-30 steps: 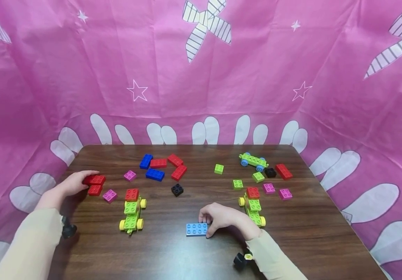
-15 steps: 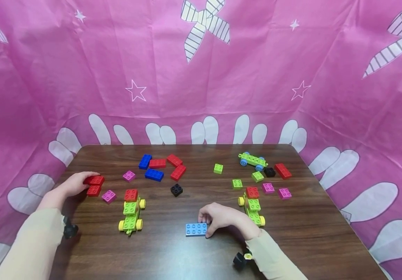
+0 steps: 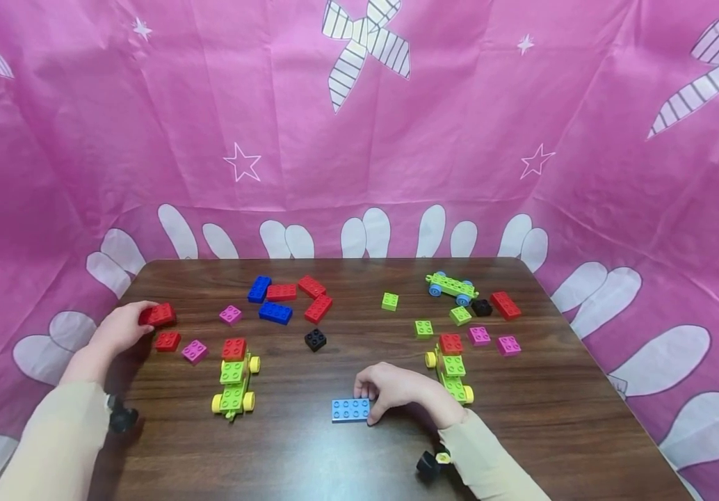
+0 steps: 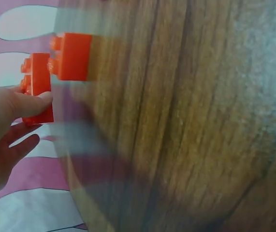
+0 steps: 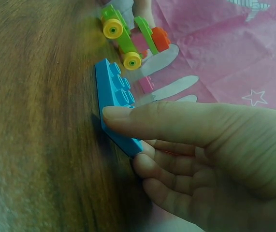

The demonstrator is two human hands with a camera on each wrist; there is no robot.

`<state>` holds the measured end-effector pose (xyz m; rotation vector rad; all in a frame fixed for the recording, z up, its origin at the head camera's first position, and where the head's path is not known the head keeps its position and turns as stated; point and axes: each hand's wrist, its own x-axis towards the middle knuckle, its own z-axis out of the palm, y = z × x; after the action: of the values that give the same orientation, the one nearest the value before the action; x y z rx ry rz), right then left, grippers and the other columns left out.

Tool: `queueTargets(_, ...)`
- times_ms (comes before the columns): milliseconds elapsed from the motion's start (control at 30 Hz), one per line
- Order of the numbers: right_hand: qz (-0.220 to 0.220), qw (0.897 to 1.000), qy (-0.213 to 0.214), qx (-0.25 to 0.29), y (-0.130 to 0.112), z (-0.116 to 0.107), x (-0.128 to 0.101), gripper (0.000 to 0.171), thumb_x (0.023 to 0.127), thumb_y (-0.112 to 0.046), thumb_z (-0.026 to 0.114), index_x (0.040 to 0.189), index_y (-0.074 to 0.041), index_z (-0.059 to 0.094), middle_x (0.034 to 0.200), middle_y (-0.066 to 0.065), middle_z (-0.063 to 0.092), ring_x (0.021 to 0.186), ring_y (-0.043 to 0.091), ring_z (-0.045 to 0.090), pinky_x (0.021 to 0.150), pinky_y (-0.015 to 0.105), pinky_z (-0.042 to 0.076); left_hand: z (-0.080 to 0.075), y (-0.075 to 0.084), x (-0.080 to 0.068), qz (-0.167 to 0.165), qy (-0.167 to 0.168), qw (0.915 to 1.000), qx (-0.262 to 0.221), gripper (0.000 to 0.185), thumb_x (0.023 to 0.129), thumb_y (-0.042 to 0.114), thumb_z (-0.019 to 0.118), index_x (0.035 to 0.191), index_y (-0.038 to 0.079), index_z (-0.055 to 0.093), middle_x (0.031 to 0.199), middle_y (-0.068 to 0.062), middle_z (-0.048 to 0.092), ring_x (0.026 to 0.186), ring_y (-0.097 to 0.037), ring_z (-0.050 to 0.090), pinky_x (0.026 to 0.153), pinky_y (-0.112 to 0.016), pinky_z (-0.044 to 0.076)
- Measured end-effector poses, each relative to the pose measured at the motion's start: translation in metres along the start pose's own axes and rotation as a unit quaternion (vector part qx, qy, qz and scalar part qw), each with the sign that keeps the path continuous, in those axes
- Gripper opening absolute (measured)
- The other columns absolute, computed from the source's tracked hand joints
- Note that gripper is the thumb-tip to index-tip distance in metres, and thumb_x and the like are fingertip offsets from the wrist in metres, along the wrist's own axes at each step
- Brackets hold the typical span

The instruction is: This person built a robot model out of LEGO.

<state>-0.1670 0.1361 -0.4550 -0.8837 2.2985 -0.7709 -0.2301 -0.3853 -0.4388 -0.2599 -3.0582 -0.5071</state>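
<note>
At far left of the dark wood-grain table (image 3: 347, 445), the left hand (image 3: 118, 328) pinches a long red plastic studded brick (image 3: 158, 314) between thumb and fingers, raised off the surface and tilted, so that it stands apart from the small square red brick (image 3: 167, 340) lying just beside; near these rest a magenta square brick (image 3: 195, 351) and a lime-green wheeled chassis with yellow wheels and a red brick on top (image 3: 235, 379); at centre front, the right hand (image 3: 397, 390) curls its thumb and fingers about the end of a flat light-blue studded plate (image 3: 350, 409), which lies on the table, apparently steadied there; a second lime-green wheeled chassis (image 3: 452, 369) stands just behind the wrist; no lettering or maker's mark is legible on any piece.
</note>
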Motion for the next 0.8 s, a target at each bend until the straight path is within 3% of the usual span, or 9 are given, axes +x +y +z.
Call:
queueTargets(133, 0.001, 1.000, 0.000, -0.001, -0.001, 0.000, 0.000, 0.031, 0.070, -0.011, 0.088, 0.091, -0.014, 0.066, 0.078, -0.010, 0.057, 0.072, 0.002, 0.050, 0.067, 0.018, 0.045, -0.008, 0.011, -0.005, -0.017, 0.029, 0.9994, -0.010, 0.047, 0.084, 0.008, 0.069, 0.124, -0.010, 0.052, 0.118, -0.041, 0.055, 0.104, -0.057, 0.054, 0.086, -0.065, 0.044)
queueTargets(267, 0.002, 1.000, 0.000, -0.003, -0.002, -0.001, 0.000, 0.031, 0.070, -0.010, 0.088, 0.091, -0.014, 0.066, 0.078, -0.009, 0.056, 0.072, 0.003, 0.050, 0.066, 0.018, 0.045, -0.013, 0.026, -0.010, -0.011, 0.060, 0.9979, -0.024, 0.050, 0.085, 0.011, 0.070, 0.125, -0.011, 0.051, 0.116, -0.040, 0.056, 0.101, -0.055, 0.055, 0.084, -0.066, 0.044)
queueTargets(500, 0.003, 1.000, 0.001, -0.002, -0.002, -0.001, 0.000, 0.031, 0.070, -0.010, 0.088, 0.092, -0.014, 0.065, 0.078, -0.008, 0.057, 0.072, 0.003, 0.050, 0.066, 0.019, 0.045, -0.022, 0.061, -0.015, 0.018, 0.077, 0.9965, -0.027, 0.054, 0.086, 0.014, 0.071, 0.127, -0.012, 0.050, 0.116, -0.038, 0.057, 0.103, -0.052, 0.056, 0.088, -0.065, 0.044)
queueTargets(800, 0.005, 1.000, 0.000, 0.002, -0.001, 0.000, 0.000, 0.031, 0.070, -0.011, 0.088, 0.092, -0.014, 0.066, 0.079, -0.008, 0.057, 0.072, 0.004, 0.050, 0.067, 0.019, 0.046, -0.035, 0.120, -0.016, 0.062, 0.103, 0.9923, -0.028, 0.053, 0.087, 0.016, 0.073, 0.130, -0.008, 0.053, 0.117, -0.032, 0.061, 0.105, -0.047, 0.058, 0.089, -0.063, 0.045)
